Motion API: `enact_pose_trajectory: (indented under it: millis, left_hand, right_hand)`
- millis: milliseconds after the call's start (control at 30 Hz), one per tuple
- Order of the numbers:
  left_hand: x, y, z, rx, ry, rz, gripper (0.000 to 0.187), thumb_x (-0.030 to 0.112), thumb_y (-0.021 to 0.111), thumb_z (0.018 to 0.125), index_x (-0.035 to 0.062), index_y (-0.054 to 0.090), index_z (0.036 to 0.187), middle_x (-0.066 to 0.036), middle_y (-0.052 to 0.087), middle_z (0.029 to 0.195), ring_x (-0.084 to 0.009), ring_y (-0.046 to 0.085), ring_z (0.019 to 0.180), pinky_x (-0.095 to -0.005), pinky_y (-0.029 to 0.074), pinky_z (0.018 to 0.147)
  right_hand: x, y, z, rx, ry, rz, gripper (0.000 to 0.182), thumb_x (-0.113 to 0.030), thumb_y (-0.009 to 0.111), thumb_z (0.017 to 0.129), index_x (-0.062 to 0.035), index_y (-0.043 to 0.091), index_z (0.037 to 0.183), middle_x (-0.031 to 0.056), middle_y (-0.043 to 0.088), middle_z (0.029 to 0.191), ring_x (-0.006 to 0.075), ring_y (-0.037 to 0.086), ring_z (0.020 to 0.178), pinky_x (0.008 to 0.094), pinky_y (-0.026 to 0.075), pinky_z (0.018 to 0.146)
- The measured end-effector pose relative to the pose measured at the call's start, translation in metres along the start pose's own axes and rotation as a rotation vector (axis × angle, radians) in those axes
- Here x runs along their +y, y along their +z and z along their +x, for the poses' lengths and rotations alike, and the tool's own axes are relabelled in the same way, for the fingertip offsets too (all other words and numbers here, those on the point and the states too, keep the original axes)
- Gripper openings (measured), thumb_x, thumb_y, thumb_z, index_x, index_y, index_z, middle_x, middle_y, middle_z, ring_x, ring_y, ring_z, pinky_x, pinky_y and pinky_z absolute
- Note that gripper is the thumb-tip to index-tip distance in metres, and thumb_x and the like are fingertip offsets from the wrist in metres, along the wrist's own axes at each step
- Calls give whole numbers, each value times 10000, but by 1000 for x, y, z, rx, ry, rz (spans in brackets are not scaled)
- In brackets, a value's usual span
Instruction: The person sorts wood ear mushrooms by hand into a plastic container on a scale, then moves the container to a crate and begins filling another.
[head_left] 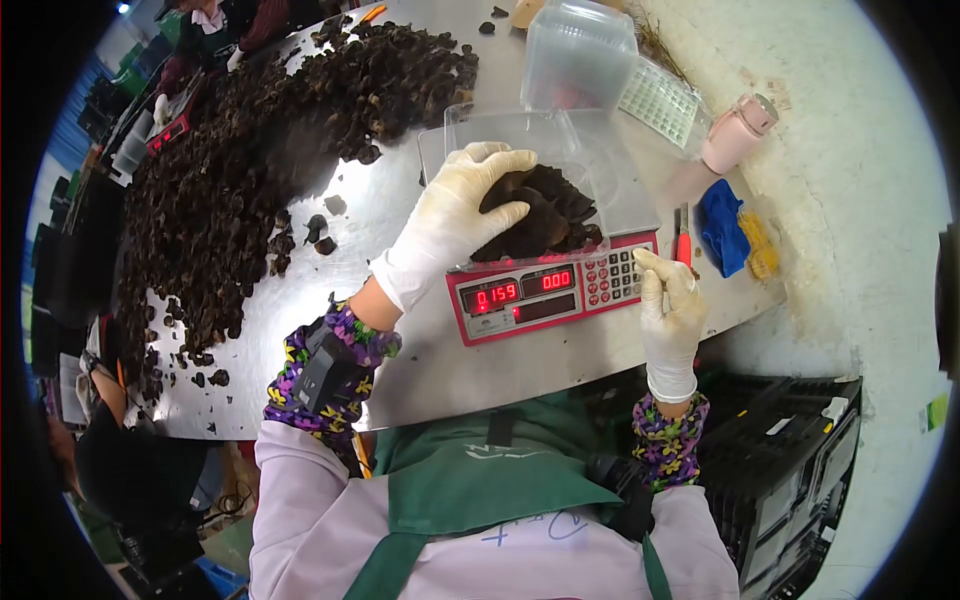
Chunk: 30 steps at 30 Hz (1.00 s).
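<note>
My left hand (465,215), in a white glove, reaches into a clear plastic box (600,165). Its fingers and thumb curve around dark, curled pieces that look like dried black fungus (545,215). Under the box is a red and white digital scale (520,305), its red display reading 0.159 and 0.00. My right hand (670,315), gloved too, hovers at the right end of the scale's keypad. Its fingers are curled together, and I see nothing between them. The left palm and the pieces beneath it are hidden.
A large heap of dark fungus (250,160) spreads over the metal table (420,370). Right of the scale lie a red-handled tool (683,245), blue cloth (722,228) and pink bottle (738,135). Stacked clear boxes (580,60) stand behind. Other people (225,30) work on the left.
</note>
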<state>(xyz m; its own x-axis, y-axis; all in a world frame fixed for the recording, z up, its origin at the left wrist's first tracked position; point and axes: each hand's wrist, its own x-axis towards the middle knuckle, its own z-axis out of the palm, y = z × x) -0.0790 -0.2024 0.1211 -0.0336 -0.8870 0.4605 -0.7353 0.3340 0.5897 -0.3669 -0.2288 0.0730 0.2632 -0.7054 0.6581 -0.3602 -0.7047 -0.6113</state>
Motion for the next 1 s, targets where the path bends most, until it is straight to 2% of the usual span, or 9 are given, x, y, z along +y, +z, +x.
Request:
enact_pose_trajectory:
  millis: [167, 233, 267, 433, 500, 533, 700, 900, 1000]
  left_hand:
    - [-3, -8, -16, 74, -70, -55, 422, 18, 654, 914, 79, 622, 1330, -137, 572, 1379, -273, 530, 1312, -352, 471, 1047]
    - [-6, -16, -27, 148, -189, -221, 379, 4, 593, 964, 76, 618, 1335, -102, 568, 1390, -224, 523, 1322, -335, 497, 1014]
    - [-8, -19, -33, 201, -224, -259, 332, 3, 565, 986, 64, 636, 1305, -69, 611, 1334, -182, 560, 1274, -304, 509, 974]
    - [-20, -30, -72, 296, -303, -256, 259, 31, 566, 1004, 48, 661, 1244, -38, 688, 1211, -130, 617, 1151, -257, 497, 915]
    - [-21, -33, -92, 339, -490, -276, 266, 14, 571, 990, 95, 690, 1213, 3, 698, 1175, -89, 643, 1053, -234, 512, 779]
    - [-18, -35, -99, 377, -599, -364, 232, 59, 584, 1009, 105, 704, 1202, 24, 717, 1121, -49, 637, 975, -210, 481, 735]
    - [-14, -34, -129, 467, -671, -502, 221, 121, 616, 1016, 81, 699, 1217, -9, 711, 1103, -63, 621, 910, -213, 488, 785]
    - [-13, -24, -136, 420, -717, -623, 256, 80, 628, 994, 83, 680, 1245, -6, 697, 1032, -72, 621, 889, -216, 492, 773]
    - [-12, -14, -131, 311, -708, -620, 321, 127, 633, 1001, 108, 635, 1322, -13, 695, 975, -75, 627, 839, -212, 487, 731]
  right_hand:
    - [11, -6, -2, 5, 23, -41, 184, 16, 643, 928, -35, 712, 1090, 82, 709, 894, 186, 673, 764, 309, 526, 674]
    - [11, -6, 0, -6, 37, -48, 182, 13, 646, 928, -36, 714, 1090, 82, 710, 895, 187, 672, 768, 309, 522, 673]
    - [10, -6, 1, -17, 47, -58, 180, 10, 648, 929, -36, 717, 1089, 82, 710, 897, 187, 672, 772, 309, 519, 673]
    - [6, 0, 8, -18, 0, -68, 193, 10, 644, 932, -39, 719, 1103, 86, 707, 905, 187, 664, 774, 306, 510, 672]
    - [4, 0, 9, -20, -22, -70, 198, 8, 641, 935, -40, 719, 1110, 87, 705, 907, 184, 661, 776, 302, 508, 674]
    - [2, -1, 10, -27, -5, -74, 199, 7, 637, 939, -41, 719, 1113, 88, 704, 907, 182, 657, 775, 298, 505, 673]
    - [-2, 0, 9, -51, 42, -87, 200, 6, 632, 946, -45, 720, 1119, 74, 681, 875, 164, 626, 747, 290, 477, 650]
    - [-8, 3, 17, -48, -15, -122, 191, 7, 654, 935, -46, 728, 1103, 61, 679, 862, 156, 620, 741, 290, 476, 649]
    - [-13, 7, 23, -60, -21, -119, 195, 9, 656, 934, -46, 728, 1106, 64, 689, 872, 157, 638, 762, 285, 491, 664]
